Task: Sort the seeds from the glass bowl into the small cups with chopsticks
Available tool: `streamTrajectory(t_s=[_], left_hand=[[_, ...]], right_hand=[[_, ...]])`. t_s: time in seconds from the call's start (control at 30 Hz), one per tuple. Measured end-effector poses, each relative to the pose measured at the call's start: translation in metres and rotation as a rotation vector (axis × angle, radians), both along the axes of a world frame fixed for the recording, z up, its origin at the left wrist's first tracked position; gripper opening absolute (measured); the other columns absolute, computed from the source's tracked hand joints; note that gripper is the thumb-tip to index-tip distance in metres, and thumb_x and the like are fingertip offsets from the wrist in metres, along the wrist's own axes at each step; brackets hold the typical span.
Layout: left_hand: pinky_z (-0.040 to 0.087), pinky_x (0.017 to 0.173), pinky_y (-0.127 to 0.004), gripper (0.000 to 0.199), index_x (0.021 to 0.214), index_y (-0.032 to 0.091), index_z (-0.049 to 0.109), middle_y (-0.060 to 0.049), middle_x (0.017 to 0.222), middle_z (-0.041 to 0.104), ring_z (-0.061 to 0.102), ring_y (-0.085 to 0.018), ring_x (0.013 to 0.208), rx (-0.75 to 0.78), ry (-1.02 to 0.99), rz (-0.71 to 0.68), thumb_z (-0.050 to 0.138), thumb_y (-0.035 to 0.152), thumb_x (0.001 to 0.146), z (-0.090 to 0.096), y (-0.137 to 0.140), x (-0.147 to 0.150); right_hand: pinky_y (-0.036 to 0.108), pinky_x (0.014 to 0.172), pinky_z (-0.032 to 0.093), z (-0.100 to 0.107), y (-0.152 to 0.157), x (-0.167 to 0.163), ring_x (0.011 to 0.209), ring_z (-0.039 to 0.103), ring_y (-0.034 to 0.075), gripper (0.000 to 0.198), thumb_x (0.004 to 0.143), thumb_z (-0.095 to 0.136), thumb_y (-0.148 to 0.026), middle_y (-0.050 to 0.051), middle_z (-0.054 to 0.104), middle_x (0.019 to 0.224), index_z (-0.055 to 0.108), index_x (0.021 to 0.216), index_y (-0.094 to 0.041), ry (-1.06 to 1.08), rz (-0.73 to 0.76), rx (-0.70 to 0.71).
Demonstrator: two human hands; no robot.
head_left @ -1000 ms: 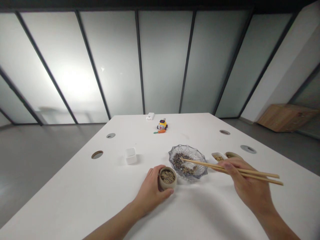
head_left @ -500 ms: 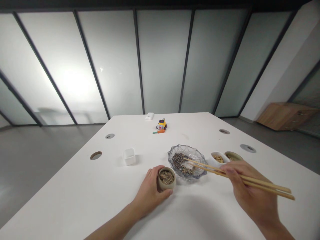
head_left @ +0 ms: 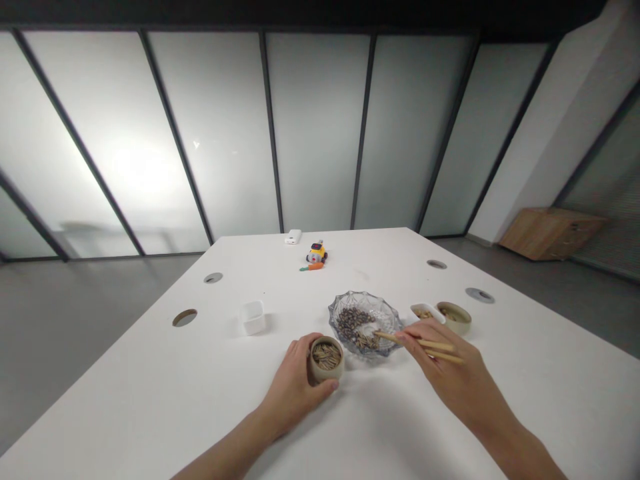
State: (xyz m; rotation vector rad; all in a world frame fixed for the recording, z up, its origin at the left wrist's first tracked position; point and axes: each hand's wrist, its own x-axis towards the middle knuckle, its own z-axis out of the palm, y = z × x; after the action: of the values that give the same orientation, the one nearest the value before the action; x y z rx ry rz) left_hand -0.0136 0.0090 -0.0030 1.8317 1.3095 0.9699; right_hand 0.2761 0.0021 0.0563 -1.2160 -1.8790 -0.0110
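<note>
My left hand (head_left: 296,379) is wrapped round a small beige cup (head_left: 336,375) standing on the table; striped seeds (head_left: 327,356) fill it. In my right hand (head_left: 447,357) is a pair of wooden chopsticks (head_left: 433,346), their tips reaching into a scalloped glass bowl (head_left: 395,313). Dark round beans or seeds (head_left: 353,320) lie in the left part of that bowl, and a smaller heap of striped seeds (head_left: 367,341) lies at its near side. Whether the tips pinch a seed is too small to tell.
Behind my right hand stand a white dish (head_left: 421,309) with pale nuts and a beige bowl (head_left: 461,319). A white square container (head_left: 253,317) is at left. Farther back are a toy car (head_left: 317,253), a toy carrot (head_left: 313,267) and a white box-like object (head_left: 293,237). Round holes (head_left: 185,317) pierce the tabletop.
My right hand has moved left and closer to the glass bowl, bringing the chopstick tips down to the striped seeds at its near side. The left hand still holds the cup. The view has shifted slightly.
</note>
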Motion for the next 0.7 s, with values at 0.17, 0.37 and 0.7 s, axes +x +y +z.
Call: streamTrajectory(t_s=[0.17, 0.37, 0.7], left_hand=[[0.046, 0.115, -0.049, 0.069, 0.136, 0.026, 0.060, -0.008, 0.133, 0.069, 0.062, -0.031, 0.127, 0.017, 0.001, -0.005, 0.079, 0.015, 0.071, -0.0022, 0.0001, -0.0010], [0.046, 0.115, -0.048, 0.069, 0.137, 0.026, 0.059, -0.009, 0.134, 0.068, 0.062, -0.031, 0.127, 0.011, -0.005, 0.000, 0.079, 0.015, 0.071, -0.0021, -0.0006, -0.0013], [0.047, 0.115, -0.049, 0.069, 0.137, 0.026, 0.060, -0.009, 0.134, 0.068, 0.061, -0.031, 0.127, 0.002, -0.005, 0.003, 0.080, 0.014, 0.072, 0.0002, -0.0016, -0.0013]], right_hand=[[0.034, 0.080, 0.058, -0.0012, 0.0046, 0.0031, 0.081, 0.075, 0.020, 0.032, 0.107, 0.059, -0.048, 0.001, 0.077, 0.088, 0.074, 0.087, -0.029, 0.015, -0.021, 0.001], [0.034, 0.077, 0.058, -0.0017, 0.0067, 0.0075, 0.085, 0.077, 0.021, 0.036, 0.108, 0.056, -0.052, 0.001, 0.079, 0.089, 0.074, 0.088, -0.028, -0.018, -0.079, 0.095], [0.036, 0.080, 0.060, -0.0040, 0.0077, 0.0065, 0.081, 0.075, 0.021, 0.031, 0.107, 0.058, -0.047, 0.002, 0.078, 0.086, 0.073, 0.088, -0.028, -0.002, -0.018, 0.081]])
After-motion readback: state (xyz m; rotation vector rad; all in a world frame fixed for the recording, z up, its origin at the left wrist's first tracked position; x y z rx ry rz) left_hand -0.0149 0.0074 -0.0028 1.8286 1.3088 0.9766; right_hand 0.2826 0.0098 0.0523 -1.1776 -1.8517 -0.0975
